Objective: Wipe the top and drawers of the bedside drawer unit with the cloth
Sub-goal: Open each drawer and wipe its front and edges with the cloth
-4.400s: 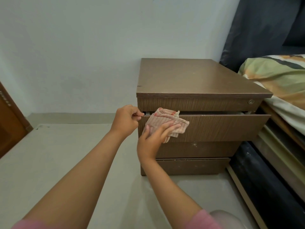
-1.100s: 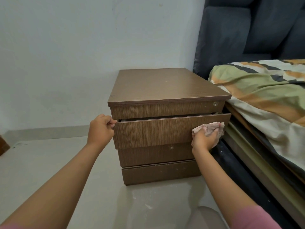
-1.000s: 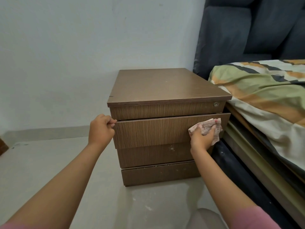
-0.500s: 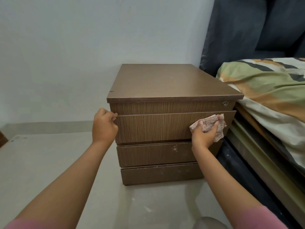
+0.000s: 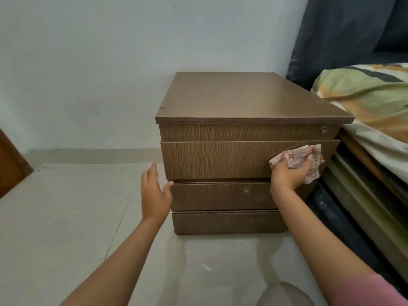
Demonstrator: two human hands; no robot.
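Observation:
A brown wooden bedside drawer unit stands against the wall, with a keyhole at its upper right and all of its drawers pushed in. My right hand holds a crumpled pink-and-white cloth against the right end of the top drawer front. My left hand hangs with straight fingers by the unit's left edge, level with the middle drawer, its thumb near the drawer's corner. White specks mark the middle drawer front.
A bed with a striped green-and-orange cover and a dark headboard stands close on the right. A pale tiled floor lies left and in front. A brown door edge shows at far left. My knee is at the bottom.
The top drawer has gone from pulled out to pushed in. My left hand let go of its left edge, dropped lower and straightened. My right hand stays at the right end with the cloth.

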